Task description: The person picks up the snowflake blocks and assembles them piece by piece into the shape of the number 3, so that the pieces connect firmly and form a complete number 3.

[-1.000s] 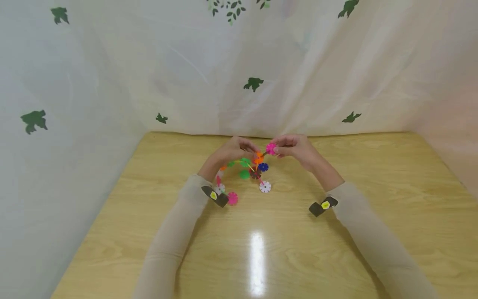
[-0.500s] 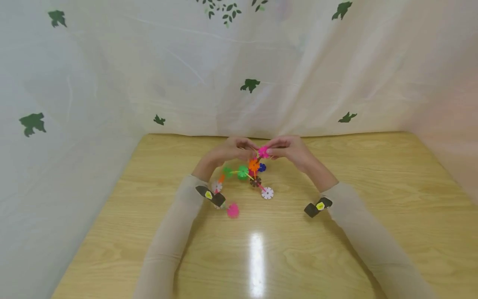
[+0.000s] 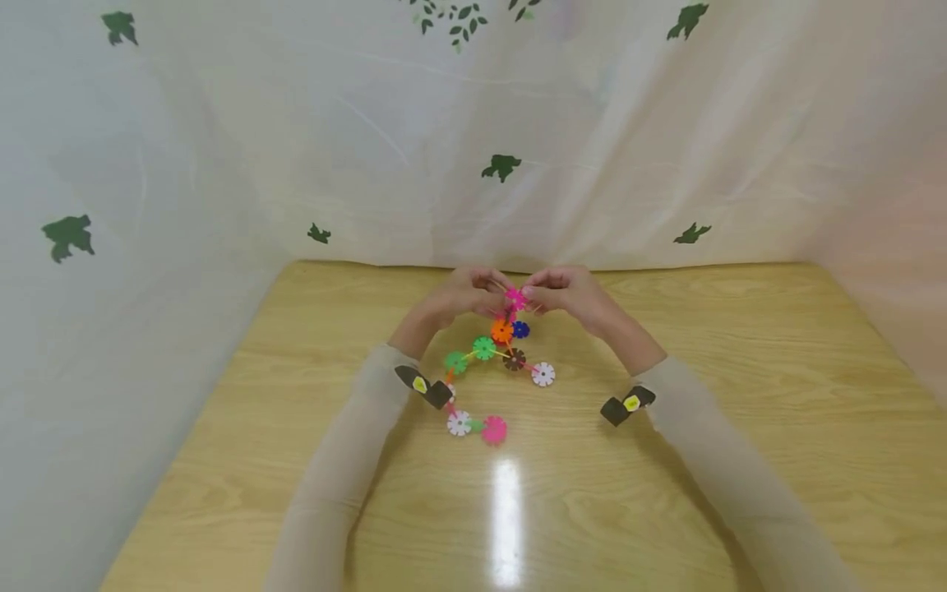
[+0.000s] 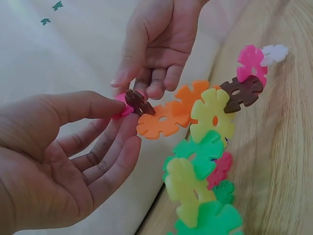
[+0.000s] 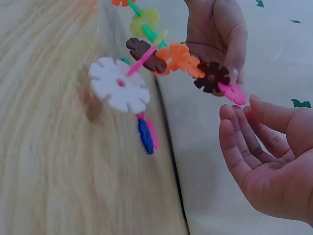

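Note:
A chain of interlocking flower-shaped plastic discs hangs over the table, with a green disc (image 3: 484,348), an orange disc (image 3: 501,330) and a white disc (image 3: 543,374) among them. At its upper end my left hand (image 3: 462,296) pinches the joined pink disc (image 4: 122,108) and brown disc (image 4: 139,102) between thumb and fingers. Just beside that pink disc (image 5: 234,93), my right hand (image 5: 279,152) has its thumb and fingertips spread slightly apart; whether they touch its edge is hard to tell. A blue disc (image 5: 145,137) hangs from a side branch. Part of the chain is hidden behind my left wrist strap.
The wooden table (image 3: 607,493) stretches toward me and to both sides. A pale curtain (image 3: 370,164) with green bird shapes hangs along its back edge. Each wrist carries a black strap, such as the right one (image 3: 627,405).
My right hand has moved left, bringing the pink disc to my left fingers. The chain's near end has swung forward and right, coming out from behind my left wrist.

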Demonstrator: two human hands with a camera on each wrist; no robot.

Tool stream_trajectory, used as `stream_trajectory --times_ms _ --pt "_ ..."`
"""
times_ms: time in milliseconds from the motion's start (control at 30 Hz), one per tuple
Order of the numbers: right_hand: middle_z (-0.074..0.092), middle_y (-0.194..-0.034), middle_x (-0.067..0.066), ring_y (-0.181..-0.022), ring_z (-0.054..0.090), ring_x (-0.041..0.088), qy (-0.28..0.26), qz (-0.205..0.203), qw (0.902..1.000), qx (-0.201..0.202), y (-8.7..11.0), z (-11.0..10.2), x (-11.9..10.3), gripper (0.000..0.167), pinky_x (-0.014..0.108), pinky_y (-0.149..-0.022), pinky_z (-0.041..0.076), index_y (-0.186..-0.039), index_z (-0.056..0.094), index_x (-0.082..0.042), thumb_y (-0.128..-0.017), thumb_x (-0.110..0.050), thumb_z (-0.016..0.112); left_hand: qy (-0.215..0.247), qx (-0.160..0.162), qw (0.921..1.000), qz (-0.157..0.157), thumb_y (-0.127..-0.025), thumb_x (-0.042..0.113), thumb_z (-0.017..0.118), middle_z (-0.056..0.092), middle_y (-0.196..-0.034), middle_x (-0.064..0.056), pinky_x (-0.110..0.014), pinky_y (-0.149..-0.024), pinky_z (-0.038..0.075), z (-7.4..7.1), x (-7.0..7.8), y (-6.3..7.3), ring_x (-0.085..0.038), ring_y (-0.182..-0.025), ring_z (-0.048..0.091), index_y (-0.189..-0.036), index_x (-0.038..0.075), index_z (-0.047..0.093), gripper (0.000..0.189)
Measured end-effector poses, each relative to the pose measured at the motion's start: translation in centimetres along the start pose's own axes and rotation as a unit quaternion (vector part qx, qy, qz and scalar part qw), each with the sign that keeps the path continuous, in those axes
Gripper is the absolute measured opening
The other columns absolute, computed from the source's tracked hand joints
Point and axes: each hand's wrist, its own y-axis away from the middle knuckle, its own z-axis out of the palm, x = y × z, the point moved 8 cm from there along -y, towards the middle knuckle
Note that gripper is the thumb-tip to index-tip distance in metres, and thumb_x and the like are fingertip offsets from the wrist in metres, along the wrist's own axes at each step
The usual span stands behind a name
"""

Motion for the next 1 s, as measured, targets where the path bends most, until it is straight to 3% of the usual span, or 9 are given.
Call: stream_trajectory --times_ms 200,300,433,567,767,867,1000 --pt "0.073 -0.107 0.018 -0.098 0.069 0.034 0.071 0.035 0.9961 -0.039 -0.6 -0.8 1.4 0.033 0.043 -0.089 0.061 -0.123 0.065 0.008 -0.100 -0.016 0.066 0.006 0.005 1.0000 -0.002 -0.091 0.004 0.068 0.072 -0.099 -0.009 -0.054 -0.099 0.056 -0.4 0.1 0.0 -0.022 -0.086 0.071 -0.115 0.005 0.066 0.024" --pt "0.073 -0.111 0.024 -0.094 0.070 0.031 0.119 0.045 0.9884 -0.082 -0.9 -0.3 2.4 0.029 0.040 -0.084 0.061 -0.120 0.066 0.007 -0.098 -0.012 0.067 0.008 0.006 0.9999 0.000 -0.092 0.004 0.068 0.073 -0.098 -0.008 -0.051 -0.097 0.058 -0.6 -0.1 0.0 -0.020 -0.085 0.072 -0.115 0.004 0.066 0.023" --pt "0.076 -0.098 0.015 -0.080 0.067 0.018 0.169 0.045 0.9768 -0.123 -1.3 0.8 3.5 0.026 0.030 -0.070 0.057 -0.113 0.069 0.006 -0.094 -0.012 0.072 0.009 0.010 0.9999 0.003 -0.092 0.005 0.067 0.074 -0.097 -0.007 -0.049 -0.095 0.059 -1.0 -0.3 0.1 -0.019 -0.085 0.072 -0.115 0.003 0.066 0.023" --pt "0.074 -0.086 0.007 -0.070 0.059 0.012 0.209 0.041 0.9698 -0.119 -1.8 1.5 3.7 0.028 0.024 -0.062 0.051 -0.109 0.072 0.004 -0.089 -0.014 0.079 0.009 0.007 0.9999 0.010 -0.093 0.006 0.067 0.072 -0.097 -0.006 -0.047 -0.095 0.059 -1.1 -0.5 0.0 -0.018 -0.085 0.070 -0.115 0.003 0.066 0.023" --pt "0.066 -0.084 0.006 -0.074 0.057 0.014 0.278 0.026 0.9551 -0.100 -2.2 2.4 3.1 0.029 0.024 -0.064 0.048 -0.102 0.071 -0.001 -0.084 -0.019 0.084 0.015 0.006 0.9996 0.024 -0.093 0.002 0.066 0.068 -0.095 -0.006 -0.055 -0.100 0.055 -1.2 -0.5 -0.1 -0.023 -0.086 0.068 -0.115 -0.001 0.067 0.023" --pt "0.064 -0.081 0.006 -0.073 0.056 0.015 0.279 0.028 0.9555 -0.091 -2.2 2.5 2.8 0.028 0.025 -0.063 0.047 -0.099 0.070 0.000 -0.081 -0.015 0.085 0.017 0.008 0.9995 0.026 -0.093 0.002 0.066 0.068 -0.095 -0.006 -0.059 -0.102 0.052 -1.2 -0.5 -0.1 -0.029 -0.091 0.068 -0.115 -0.002 0.067 0.023" --pt "0.063 -0.080 0.005 -0.073 0.055 0.015 0.252 0.043 0.9630 -0.086 -1.9 2.1 2.8 0.028 0.024 -0.064 0.047 -0.099 0.067 0.003 -0.079 -0.006 0.085 0.025 0.011 0.9994 0.022 -0.093 0.001 0.065 0.068 -0.094 -0.005 -0.061 -0.103 0.051 -1.2 -0.6 -0.2 -0.030 -0.093 0.068 -0.116 -0.003 0.067 0.024"
